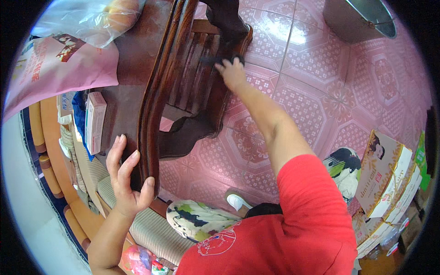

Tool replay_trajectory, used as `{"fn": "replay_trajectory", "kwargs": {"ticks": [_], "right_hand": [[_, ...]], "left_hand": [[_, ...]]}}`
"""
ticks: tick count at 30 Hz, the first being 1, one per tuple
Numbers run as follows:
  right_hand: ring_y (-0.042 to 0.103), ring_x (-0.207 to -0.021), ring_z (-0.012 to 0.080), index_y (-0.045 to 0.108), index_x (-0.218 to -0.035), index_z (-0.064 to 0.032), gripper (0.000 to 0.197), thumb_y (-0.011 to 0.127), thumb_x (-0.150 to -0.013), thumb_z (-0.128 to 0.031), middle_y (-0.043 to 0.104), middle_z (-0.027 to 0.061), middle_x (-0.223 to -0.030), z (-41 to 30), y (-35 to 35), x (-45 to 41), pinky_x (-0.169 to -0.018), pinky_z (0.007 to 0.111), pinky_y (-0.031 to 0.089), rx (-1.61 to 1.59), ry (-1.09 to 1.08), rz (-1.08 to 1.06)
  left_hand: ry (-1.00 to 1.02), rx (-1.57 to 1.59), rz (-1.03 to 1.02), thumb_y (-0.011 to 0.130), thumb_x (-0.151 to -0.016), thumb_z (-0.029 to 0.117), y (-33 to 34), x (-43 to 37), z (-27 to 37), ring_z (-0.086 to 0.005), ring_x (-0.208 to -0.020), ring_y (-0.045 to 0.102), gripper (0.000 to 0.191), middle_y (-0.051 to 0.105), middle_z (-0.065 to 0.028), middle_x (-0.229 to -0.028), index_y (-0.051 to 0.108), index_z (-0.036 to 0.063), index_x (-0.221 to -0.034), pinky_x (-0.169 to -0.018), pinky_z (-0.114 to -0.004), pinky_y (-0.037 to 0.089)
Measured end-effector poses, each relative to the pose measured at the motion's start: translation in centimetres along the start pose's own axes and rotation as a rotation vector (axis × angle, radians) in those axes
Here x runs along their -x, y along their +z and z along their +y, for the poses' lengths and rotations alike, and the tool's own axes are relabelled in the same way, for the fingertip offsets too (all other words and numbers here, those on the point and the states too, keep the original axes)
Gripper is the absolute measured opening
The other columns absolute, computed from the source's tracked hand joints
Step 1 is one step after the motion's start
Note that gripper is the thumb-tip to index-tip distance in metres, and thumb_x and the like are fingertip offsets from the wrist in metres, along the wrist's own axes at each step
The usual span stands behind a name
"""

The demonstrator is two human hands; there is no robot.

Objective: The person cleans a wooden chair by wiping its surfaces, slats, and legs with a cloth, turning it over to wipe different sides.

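Observation:
A dark carved wooden coffee table [149, 103] stands before me, with a slatted lower shelf [196, 68]. My left hand [129, 182] rests at the near corner of the tabletop, fingers spread on top and thumb against the moulded edge. Reaching down past the table's side, my right hand [233, 74] is at the outer rail of the lower shelf. Under its fingers is a dark cloth [213, 61], blurred and partly hidden by the hand. On the tabletop lie a small white and pink box [95, 122], a pink printed bag [72, 68] and a clear plastic bag [92, 20] with round fruit inside.
A metal bucket [357, 20] stands on the pink patterned tile floor [309, 99]. Stacked printed cartons [381, 175] are at my right. A wooden seat with a ribbed cushion [154, 227] runs along the left, with a colourful plastic bag [137, 257] on it.

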State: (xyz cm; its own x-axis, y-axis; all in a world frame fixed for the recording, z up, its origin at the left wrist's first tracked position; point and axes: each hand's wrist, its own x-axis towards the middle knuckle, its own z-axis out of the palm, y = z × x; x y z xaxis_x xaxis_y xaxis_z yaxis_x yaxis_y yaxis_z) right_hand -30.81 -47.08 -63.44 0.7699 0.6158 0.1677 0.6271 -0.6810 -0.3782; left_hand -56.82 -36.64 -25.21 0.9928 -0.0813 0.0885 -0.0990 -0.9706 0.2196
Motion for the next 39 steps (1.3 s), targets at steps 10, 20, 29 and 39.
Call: {"fn": "replay_trajectory", "kwargs": {"ticks": [10, 20, 29, 39], "right_hand": [[0.048, -0.113, 0.0392, 0.037, -0.139, -0.0127, 0.052, 0.049, -0.087, -0.015, 0.037, 0.0083, -0.146, 1.4, 2.7, -9.9, -0.095, 0.044, 0.041, -0.029, -0.25, 0.02], [0.05, -0.113, 0.0325, 0.061, -0.116, -0.012, 0.032, 0.049, -0.086, -0.018, 0.057, 0.0115, -0.121, -8.2, 17.4, 0.5, -0.105, 0.044, 0.033, -0.54, -0.454, -0.136], [0.056, -0.096, 0.0369, 0.069, -0.089, -0.0146, 0.015, 0.061, -0.077, -0.014, 0.063, 0.0091, -0.1, -9.1, 14.8, -5.6, -0.088, 0.046, 0.042, -0.519, -0.791, -0.224], [0.052, -0.111, 0.0276, 0.072, -0.093, -0.0149, 0.022, 0.052, -0.086, -0.022, 0.062, 0.0031, -0.114, -3.4, 5.0, -19.2, -0.09, 0.04, 0.042, 0.136, -0.064, 0.113]], "left_hand": [[-0.029, 0.016, 0.023, 0.062, -0.075, 0.027, -0.3, 0.4, -0.7, -0.0476, -0.126, 0.039, 0.052, 0.037, -0.0311, -0.136, 0.049, 0.0074, -0.122, -0.104, -0.055, 0.029], [-0.015, 0.095, 0.031, 0.063, -0.075, 0.03, 0.8, -1.3, -0.6, -0.0482, -0.125, 0.038, 0.052, 0.037, -0.0317, -0.136, 0.049, 0.0106, -0.121, -0.103, -0.055, 0.03], [-0.034, 0.057, 0.043, 0.063, -0.075, 0.032, 0.3, -0.3, -0.8, -0.0492, -0.123, 0.04, 0.053, 0.039, -0.0329, -0.134, 0.049, 0.0096, -0.121, -0.103, -0.056, 0.031], [-0.122, 0.022, 0.007, 0.062, -0.077, 0.036, -0.4, 1.3, -0.8, -0.0468, -0.127, 0.036, 0.054, 0.034, -0.0295, -0.138, 0.047, 0.0151, -0.124, -0.105, -0.054, 0.027]]}}
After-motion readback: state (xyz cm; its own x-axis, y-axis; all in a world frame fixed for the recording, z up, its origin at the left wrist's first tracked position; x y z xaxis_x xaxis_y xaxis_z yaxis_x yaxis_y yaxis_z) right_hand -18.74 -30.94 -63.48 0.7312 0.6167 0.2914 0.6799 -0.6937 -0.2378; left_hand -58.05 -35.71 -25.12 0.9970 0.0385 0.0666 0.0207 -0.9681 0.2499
